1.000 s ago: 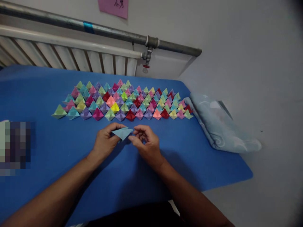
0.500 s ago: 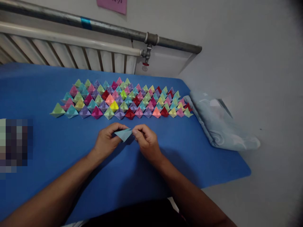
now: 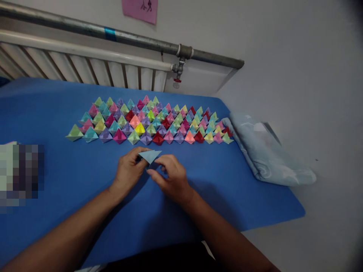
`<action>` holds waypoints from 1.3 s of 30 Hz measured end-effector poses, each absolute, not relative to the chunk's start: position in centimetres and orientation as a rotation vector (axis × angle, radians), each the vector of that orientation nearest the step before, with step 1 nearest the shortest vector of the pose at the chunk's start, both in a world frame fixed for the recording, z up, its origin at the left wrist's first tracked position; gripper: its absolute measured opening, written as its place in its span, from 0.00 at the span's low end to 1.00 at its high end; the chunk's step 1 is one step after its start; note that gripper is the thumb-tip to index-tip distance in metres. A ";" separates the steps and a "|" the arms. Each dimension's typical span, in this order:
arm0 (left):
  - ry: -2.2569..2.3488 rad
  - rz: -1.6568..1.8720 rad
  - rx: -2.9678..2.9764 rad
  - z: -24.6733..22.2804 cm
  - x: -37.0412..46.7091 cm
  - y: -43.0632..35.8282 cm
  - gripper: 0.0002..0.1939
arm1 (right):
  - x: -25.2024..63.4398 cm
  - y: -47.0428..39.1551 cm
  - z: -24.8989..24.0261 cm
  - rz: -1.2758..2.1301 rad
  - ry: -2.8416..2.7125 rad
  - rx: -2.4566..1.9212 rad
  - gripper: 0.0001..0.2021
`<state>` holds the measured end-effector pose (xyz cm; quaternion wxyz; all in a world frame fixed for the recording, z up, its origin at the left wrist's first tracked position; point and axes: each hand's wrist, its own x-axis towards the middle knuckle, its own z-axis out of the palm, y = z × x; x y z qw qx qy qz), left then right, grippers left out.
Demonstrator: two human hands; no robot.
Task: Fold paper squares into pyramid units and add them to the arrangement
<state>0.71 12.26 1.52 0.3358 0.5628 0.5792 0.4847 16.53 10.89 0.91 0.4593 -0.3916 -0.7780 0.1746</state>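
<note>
A light blue folded paper [image 3: 151, 156], shaped like a triangle with its tip down, is pinched in my left hand [image 3: 129, 168] at its left end. My right hand [image 3: 172, 175] is just to the right of the paper's lower tip. Its thumb and index finger are apart, with a gap between them, and nothing shows in them. Beyond my hands, several rows of small folded paper boats [image 3: 146, 138] in many colours stand close together on the blue surface [image 3: 119, 223].
A folded pale blue patterned cloth [image 3: 263, 158] lies at the right edge by the wall. Behind the surface run a white radiator [image 3: 93, 70] and a metal pipe [image 3: 141, 42] with a red-handled valve [image 3: 177, 80]. A pixelated patch covers something at far left. A pink note [image 3: 140, 10] hangs above.
My right hand has let go of the paper's right end and moved down to its lower tip, fingers opening. The paper has turned so its upper edge lies nearly level. The view has shifted slightly.
</note>
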 end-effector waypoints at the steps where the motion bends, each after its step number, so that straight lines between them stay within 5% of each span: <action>1: 1.510 1.256 1.471 1.4 0.8 12.2 0.10 | 16.4 10.9 0.8 0.363 -1.958 -0.968 0.08; 15: 1.540 1.197 1.722 0.6 1.8 11.7 0.09 | 16.5 11.8 0.0 0.105 -2.052 -1.180 0.12; 30: 1.512 1.172 1.744 0.7 1.9 10.5 0.14 | 16.7 11.8 -0.1 0.326 -1.883 -1.046 0.17; 39: 1.460 1.285 1.721 1.7 1.7 10.4 0.08 | 16.7 11.5 0.4 0.525 -1.793 -0.989 0.15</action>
